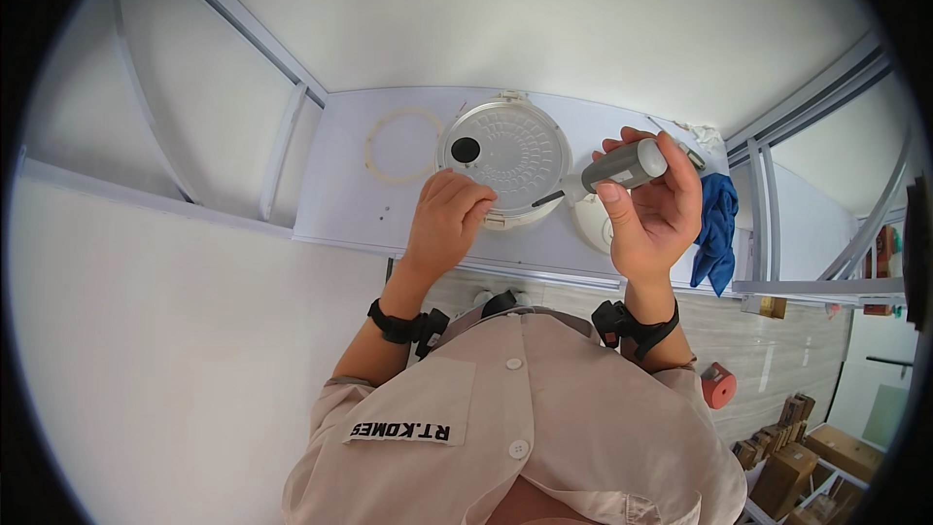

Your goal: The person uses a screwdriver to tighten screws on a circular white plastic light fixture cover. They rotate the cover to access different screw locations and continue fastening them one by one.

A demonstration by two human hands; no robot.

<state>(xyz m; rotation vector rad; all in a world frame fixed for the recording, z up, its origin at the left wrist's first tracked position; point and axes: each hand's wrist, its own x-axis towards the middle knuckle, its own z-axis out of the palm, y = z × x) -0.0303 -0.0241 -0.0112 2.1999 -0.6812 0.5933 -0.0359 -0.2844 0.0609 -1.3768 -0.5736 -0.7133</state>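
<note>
A round, pale appliance lid (515,151) lies on the white table, its patterned inner face up, with a black disc (466,150) at its left side. My left hand (449,222) is at the lid's near left edge, fingers curled and pressed together; what they pinch, if anything, is hidden. In my right hand (666,199) is a grey electric screwdriver (604,171). It is tilted, its dark bit pointing down and left over the lid's right edge. Partly under the right hand sits a white round part (591,224).
A thin cream ring (369,148) lies left of the lid, with small dark bits (384,213) nearby. A blue cloth (717,228) hangs at the table's right end beside a crumpled white piece (704,136). White frame bars flank the table. A red roll (719,386) and cardboard boxes (783,478) are lower right.
</note>
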